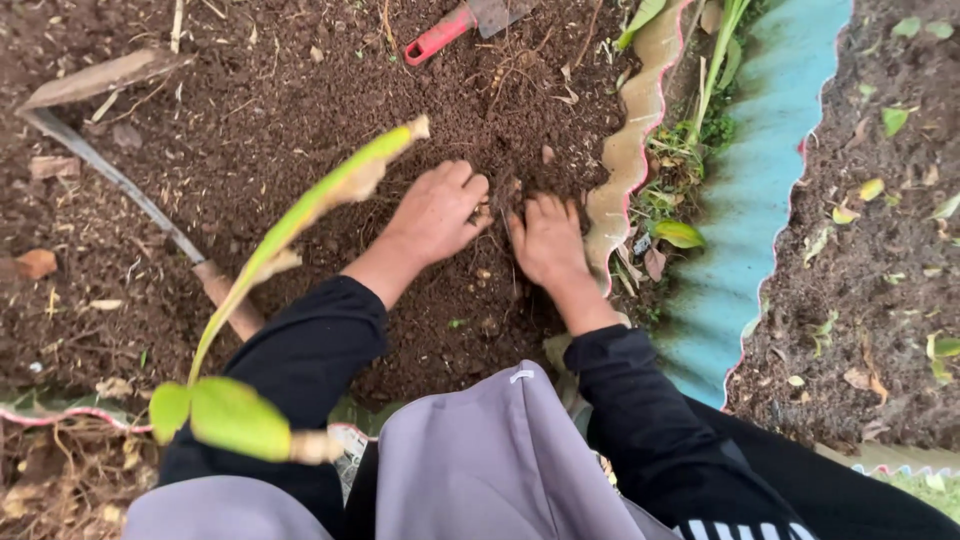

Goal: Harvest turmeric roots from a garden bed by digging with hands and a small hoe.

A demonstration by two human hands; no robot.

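Soil (pixel 330 110) lies under left hand (pixel 435 212); right hand (pixel 547 240) (both pressing).

Both hands press into dark brown soil (pixel 300 110), crumbly, matt and rough with dry root fibres. The red-handled trowel (pixel 462 22) has a smooth plastic grip and a dull grey metal blade. The wavy-edged bed border (pixel 760 170) looks like thin, slightly glossy sheet, teal and tan. The long tool's wooden handle (pixel 228 298) is worn; its metal shaft is matt. The black sleeves (pixel 320 345) are soft cloth.
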